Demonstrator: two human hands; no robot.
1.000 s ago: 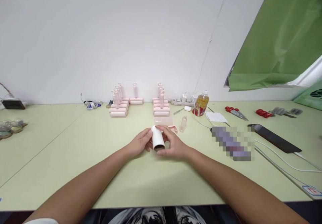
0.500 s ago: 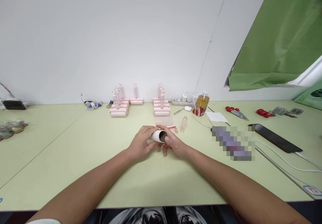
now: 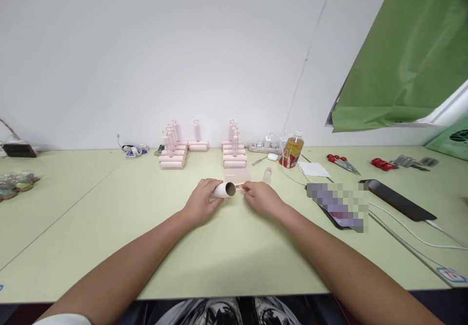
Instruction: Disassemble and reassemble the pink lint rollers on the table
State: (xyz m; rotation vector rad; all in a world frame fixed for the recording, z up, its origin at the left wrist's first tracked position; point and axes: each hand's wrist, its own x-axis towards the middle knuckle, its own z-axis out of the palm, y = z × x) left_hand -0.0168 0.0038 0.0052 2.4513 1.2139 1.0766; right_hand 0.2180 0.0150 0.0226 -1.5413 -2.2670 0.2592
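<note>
Left hand (image 3: pixel 200 203) gripping white roll (image 3: pixel 220 190); at its three o'clock, right hand (image 3: pixel 263 197) sitting narrow by pink piece (image 3: pixel 239 186), hold unclear. Steadying roll is likely helping.

White tube (image 3: pixel 220 190), brownish inside; pale pink cases (image 3: pixel 235 158); yellow-green worktop (image 3: pixel 109 237); red-and-amber drink bottle (image 3: pixel 292 152); green sheet (image 3: pixel 405 62); black-and-white patterned clothing (image 3: pixel 219 314)
</note>
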